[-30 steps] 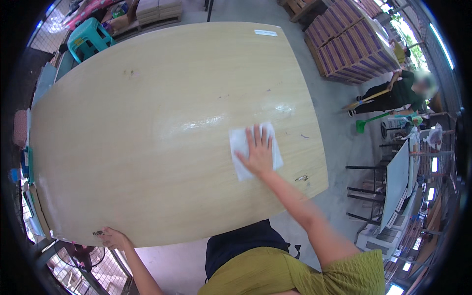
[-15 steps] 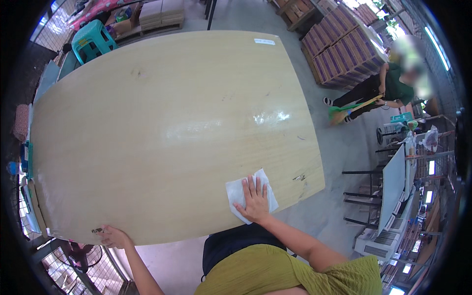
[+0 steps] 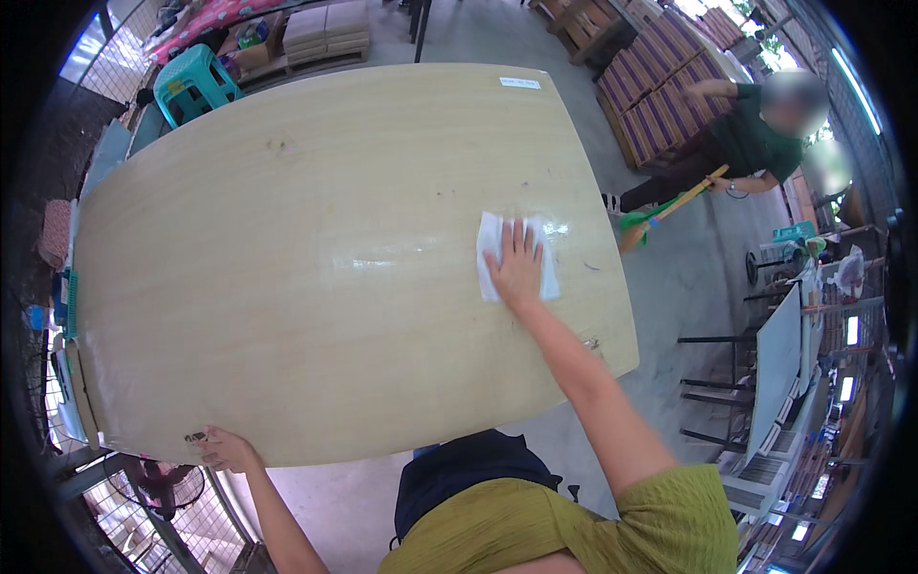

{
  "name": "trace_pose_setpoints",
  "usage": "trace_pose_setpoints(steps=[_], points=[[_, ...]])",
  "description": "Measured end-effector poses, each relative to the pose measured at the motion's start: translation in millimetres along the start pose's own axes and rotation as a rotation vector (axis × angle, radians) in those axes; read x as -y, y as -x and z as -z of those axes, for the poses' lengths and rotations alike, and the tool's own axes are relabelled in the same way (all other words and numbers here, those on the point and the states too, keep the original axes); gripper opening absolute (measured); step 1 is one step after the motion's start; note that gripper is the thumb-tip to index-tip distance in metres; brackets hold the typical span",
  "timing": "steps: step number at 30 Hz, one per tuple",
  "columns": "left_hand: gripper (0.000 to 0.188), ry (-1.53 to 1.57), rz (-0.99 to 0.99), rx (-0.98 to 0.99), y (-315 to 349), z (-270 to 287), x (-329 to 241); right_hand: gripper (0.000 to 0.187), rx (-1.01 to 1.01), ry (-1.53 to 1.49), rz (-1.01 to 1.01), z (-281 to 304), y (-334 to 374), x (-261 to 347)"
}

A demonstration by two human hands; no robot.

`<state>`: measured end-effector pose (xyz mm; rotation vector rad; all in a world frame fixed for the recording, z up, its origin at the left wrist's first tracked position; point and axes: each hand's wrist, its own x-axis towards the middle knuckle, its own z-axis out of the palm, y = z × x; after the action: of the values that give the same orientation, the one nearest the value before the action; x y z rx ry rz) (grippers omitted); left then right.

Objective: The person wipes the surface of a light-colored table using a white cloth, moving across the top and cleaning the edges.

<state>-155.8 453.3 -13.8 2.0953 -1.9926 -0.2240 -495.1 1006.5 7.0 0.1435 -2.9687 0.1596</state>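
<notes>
A white cloth (image 3: 489, 249) lies on the pale wood-grain tabletop (image 3: 287, 316), toward its right side. Flat on top of this cloth is my right hand (image 3: 519, 273), fingers stretched out and slightly apart, pressing it against the surface. My left hand (image 3: 229, 450) rests at the near left edge of the tabletop, its fingers apart and holding nothing, beside a small dark worn mark (image 3: 195, 437). Glossy light reflections show just right of the cloth and in the middle of the top. Another scuffed mark (image 3: 593, 344) lies near the right corner, partly behind my right forearm.
Beyond the right edge, a person in a dark green shirt (image 3: 751, 143) holds a broom (image 3: 679, 206). Stacked cartons (image 3: 660, 86) stand behind. Teal stools (image 3: 194, 81) are at the far left, with flat boxes on a pallet (image 3: 325, 33). A whitish table (image 3: 776, 364) stands at right.
My right hand has slid the cloth away from me and slightly right across the tabletop. My left hand stays at the edge. The other person has stepped nearer the table with one arm raised.
</notes>
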Motion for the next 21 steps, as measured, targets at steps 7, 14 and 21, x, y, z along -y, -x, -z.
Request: trace_pose_setpoints(steps=[7,14,21], points=[[0.082,-0.300,-0.131,-0.049,-17,-10,40,0.086,0.272,-0.107,0.202,57,197,43],[0.080,-0.077,-0.039,-0.025,16,13,-2,0.087,0.217,-0.079,0.131,36,77,21],[0.079,-0.506,-0.170,0.036,-6,8,16,0.082,0.098,-0.028,0.042,21,-57,11]])
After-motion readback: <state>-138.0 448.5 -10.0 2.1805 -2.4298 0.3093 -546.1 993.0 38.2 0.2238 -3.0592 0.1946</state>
